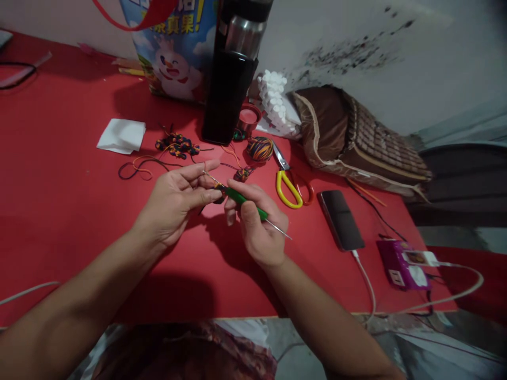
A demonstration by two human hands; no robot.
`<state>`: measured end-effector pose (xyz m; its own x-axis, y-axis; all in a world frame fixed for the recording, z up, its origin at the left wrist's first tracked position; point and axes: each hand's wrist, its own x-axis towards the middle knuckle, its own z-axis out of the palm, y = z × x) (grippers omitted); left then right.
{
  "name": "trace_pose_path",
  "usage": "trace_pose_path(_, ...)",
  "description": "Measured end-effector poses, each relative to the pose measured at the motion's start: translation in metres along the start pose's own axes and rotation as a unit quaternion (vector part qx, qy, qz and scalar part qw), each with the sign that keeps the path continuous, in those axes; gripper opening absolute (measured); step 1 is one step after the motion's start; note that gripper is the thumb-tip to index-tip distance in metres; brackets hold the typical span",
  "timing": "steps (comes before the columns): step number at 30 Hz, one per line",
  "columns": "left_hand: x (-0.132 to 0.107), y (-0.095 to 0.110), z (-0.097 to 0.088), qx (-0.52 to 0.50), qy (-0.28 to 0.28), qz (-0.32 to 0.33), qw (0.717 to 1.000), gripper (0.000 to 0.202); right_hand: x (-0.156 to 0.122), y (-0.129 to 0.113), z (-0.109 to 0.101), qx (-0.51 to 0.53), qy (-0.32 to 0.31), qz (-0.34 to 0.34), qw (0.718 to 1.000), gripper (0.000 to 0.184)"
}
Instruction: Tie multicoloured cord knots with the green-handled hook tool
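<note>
My right hand [257, 221] is closed around a green-handled crochet hook [245, 201], whose thin metal ends stick out both ways. My left hand [176, 198] pinches a small dark knotted piece of cord [219, 191] at the hook's front tip, fingers partly stretched. Both hands hover over the red table [59, 200]. Just beyond them lie a multicoloured yarn ball [260, 148], a small knotted piece [243, 173] and a cluster of knotted cords [177, 145] with loose strands.
Yellow-handled scissors [288, 182] and a phone [340, 219] on a white cable lie to the right, with a purple power strip [402, 264]. A black thermos [232, 74], a printed bag [174, 47], white tissue [122, 135] and a brown cushion [356, 142] stand behind.
</note>
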<state>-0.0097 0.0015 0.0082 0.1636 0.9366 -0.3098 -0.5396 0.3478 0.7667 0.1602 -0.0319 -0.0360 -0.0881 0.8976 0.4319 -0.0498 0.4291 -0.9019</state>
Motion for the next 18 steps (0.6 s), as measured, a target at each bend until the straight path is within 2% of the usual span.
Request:
trace_pose_path(4,-0.001,0.002,0.000,0.011,0.007,-0.004,1.000,0.054,0.001,0.001,-0.003,0.034,-0.003,0.002,0.999,0.030)
trace_pose_path(12,0.001,0.005,0.000,0.015,0.004,-0.001,1.000,0.050,0.006,-0.009,-0.014,-0.027,-0.012,-0.006,1.000,0.028)
trace_pose_path(18,0.002,0.005,-0.002,0.029,-0.015,0.016,0.999,0.050,0.008,-0.014,-0.021,-0.032,-0.015,-0.010,0.999,0.027)
